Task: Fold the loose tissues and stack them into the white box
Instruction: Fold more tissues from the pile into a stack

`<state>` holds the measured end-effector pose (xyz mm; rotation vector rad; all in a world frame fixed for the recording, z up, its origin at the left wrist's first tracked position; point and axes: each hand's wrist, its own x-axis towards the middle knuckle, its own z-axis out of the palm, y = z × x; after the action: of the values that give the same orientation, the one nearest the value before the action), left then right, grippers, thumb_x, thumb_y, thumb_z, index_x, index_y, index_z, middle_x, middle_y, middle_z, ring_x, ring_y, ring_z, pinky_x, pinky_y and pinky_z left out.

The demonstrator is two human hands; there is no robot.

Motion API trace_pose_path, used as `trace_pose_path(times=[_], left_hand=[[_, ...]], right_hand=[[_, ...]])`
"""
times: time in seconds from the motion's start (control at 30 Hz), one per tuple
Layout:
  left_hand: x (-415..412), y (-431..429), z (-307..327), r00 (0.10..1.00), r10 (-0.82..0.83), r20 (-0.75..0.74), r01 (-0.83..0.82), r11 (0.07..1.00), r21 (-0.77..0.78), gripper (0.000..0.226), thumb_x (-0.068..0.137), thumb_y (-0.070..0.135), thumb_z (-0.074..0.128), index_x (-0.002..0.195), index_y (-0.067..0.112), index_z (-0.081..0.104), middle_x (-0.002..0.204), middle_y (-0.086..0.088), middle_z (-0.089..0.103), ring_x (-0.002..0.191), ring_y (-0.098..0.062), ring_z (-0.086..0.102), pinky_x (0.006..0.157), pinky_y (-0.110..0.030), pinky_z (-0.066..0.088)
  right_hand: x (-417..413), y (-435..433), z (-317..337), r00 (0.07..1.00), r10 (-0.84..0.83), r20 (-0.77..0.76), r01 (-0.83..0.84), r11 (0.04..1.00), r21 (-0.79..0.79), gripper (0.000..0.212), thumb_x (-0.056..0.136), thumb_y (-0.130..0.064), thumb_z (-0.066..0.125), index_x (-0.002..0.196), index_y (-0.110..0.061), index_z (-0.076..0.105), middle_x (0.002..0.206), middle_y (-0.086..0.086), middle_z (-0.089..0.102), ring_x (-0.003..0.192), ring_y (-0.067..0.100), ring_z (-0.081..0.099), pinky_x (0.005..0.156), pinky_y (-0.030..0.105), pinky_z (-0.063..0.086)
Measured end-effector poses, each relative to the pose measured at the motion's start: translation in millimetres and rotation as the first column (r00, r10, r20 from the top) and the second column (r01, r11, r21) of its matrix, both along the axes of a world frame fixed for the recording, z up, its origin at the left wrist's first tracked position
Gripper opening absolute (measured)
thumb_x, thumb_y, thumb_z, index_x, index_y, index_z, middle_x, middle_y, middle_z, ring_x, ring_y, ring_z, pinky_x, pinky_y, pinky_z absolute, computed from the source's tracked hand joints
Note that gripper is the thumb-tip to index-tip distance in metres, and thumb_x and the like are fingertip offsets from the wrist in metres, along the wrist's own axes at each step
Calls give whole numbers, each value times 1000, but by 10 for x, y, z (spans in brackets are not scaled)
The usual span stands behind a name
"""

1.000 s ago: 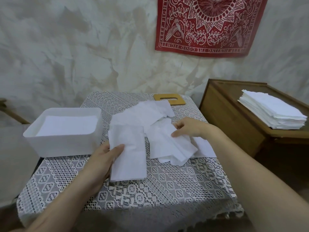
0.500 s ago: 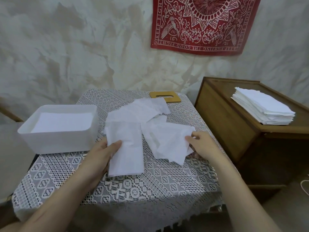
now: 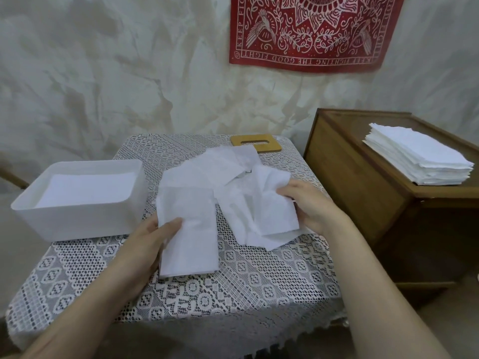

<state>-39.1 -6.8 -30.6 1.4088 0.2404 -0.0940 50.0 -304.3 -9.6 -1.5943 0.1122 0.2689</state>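
— Where do the tissues lie?
— Most are on the lace-covered counter (image 3: 233,294). A folded tissue (image 3: 191,237), a long flat rectangle, lies near the front middle, just right of the white box (image 3: 77,221). Behind it, a heap of loose tissues (image 3: 215,167) overlaps its far end.
— What is the left hand (image 3: 145,244) doing?
— Its grip is clasped on the folded tissue's left edge. The thumb lies on top, and the fingers go under the paper, where they are hidden.
— And the right hand (image 3: 311,206)?
— Its grip grasps a rumpled tissue (image 3: 259,213) at that sheet's right side, with the fingers curled against the paper. The sheet is creased and partly raised, and its near corner rests on the lace. At the far end it meets the folded tissue's right edge.
— What about the box?
— It stands at the counter's left side, open on top. Flat sheets (image 3: 85,187) lie inside, below the rim.
— Anything else around?
— A wooden lid (image 3: 255,144) with a slot lies at the counter's far edge, with the heap covering its near edge. To the right stands a wooden cabinet (image 3: 350,193) with a neat stack of tissues (image 3: 420,156) on top. A red patterned cloth (image 3: 311,29) hangs on the wall behind.
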Motion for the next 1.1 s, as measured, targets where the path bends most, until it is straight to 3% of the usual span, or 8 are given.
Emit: trace_pose_path(times=[0.1, 0.2, 0.33, 0.6, 0.77, 0.83, 0.93, 1.1], left_hand=[[6, 22, -13, 1000, -4, 0, 4, 1000, 3, 18, 100, 21, 60, 116, 15, 66, 103, -5, 81, 89, -24, 79, 79, -42, 57], [8, 35, -19, 1000, -13, 0, 13, 1000, 5, 19, 101, 21, 59, 117, 17, 66, 105, -5, 80, 92, -24, 78, 81, -43, 57], [1, 38, -17, 1000, -22, 0, 22, 1000, 21, 20, 101, 22, 60, 119, 18, 65, 105, -4, 80, 93, -25, 78, 82, -44, 58], [-10, 35, -21, 1000, -17, -2, 17, 1000, 24, 19, 101, 21, 60, 118, 17, 66, 104, -4, 81, 91, -25, 78, 81, -44, 57], [-5, 35, -34, 1000, -23, -3, 23, 1000, 21, 21, 100, 20, 59, 121, 17, 65, 108, -6, 80, 94, -27, 78, 84, -45, 57], [-4, 31, -37, 1000, -19, -4, 19, 1000, 20, 20, 100, 20, 59, 119, 16, 66, 108, -7, 80, 94, -27, 78, 83, -45, 57], [4, 33, -41, 1000, -20, -4, 20, 999, 26, 21, 100, 21, 60, 119, 15, 66, 107, -8, 80, 94, -28, 78, 84, -46, 57], [4, 31, -39, 1000, -22, -1, 22, 999, 33, 21, 100, 22, 60, 119, 16, 66, 107, -7, 80, 94, -29, 78, 86, -50, 58]], right_hand=[[39, -3, -141, 999, 0, 46, 21, 895, -446, 17, 97, -15, 54, 104, -15, 69, 105, 16, 72, 96, 35, 71, 70, 52, 63], [68, 1, -173, 986, -71, 149, 146, 794, -590, 12, 94, -26, 58, 89, -19, 67, 95, 10, 70, 90, 35, 68, 61, 56, 62], [58, 62, -174, 991, -109, 78, 130, 925, -358, 47, 87, -50, 72, 63, -21, 43, 70, 5, 49, 72, 22, 57, 64, 40, 46], [-14, 156, -119, 981, -86, 174, 127, 963, -238, 5, 94, -16, 66, 96, -18, 61, 102, 13, 73, 97, 36, 71, 88, 58, 55], [-38, 148, -44, 993, -69, 98, 66, 997, 34, 15, 97, -8, 65, 109, -17, 68, 108, 11, 77, 94, 29, 74, 85, 46, 59], [-31, 138, -99, 988, -26, 154, 62, 970, -237, 6, 97, -16, 67, 102, -17, 68, 107, 10, 75, 94, 30, 72, 82, 41, 56], [-25, 142, -182, 984, 19, 179, 112, 717, -688, 23, 94, -38, 67, 109, -23, 60, 107, -3, 64, 99, 24, 62, 75, 33, 43], [-42, 167, -78, 999, 32, 38, 12, 577, -817, 49, 88, -53, 71, 119, -18, 55, 109, -3, 53, 103, 21, 51, 78, 32, 38]])
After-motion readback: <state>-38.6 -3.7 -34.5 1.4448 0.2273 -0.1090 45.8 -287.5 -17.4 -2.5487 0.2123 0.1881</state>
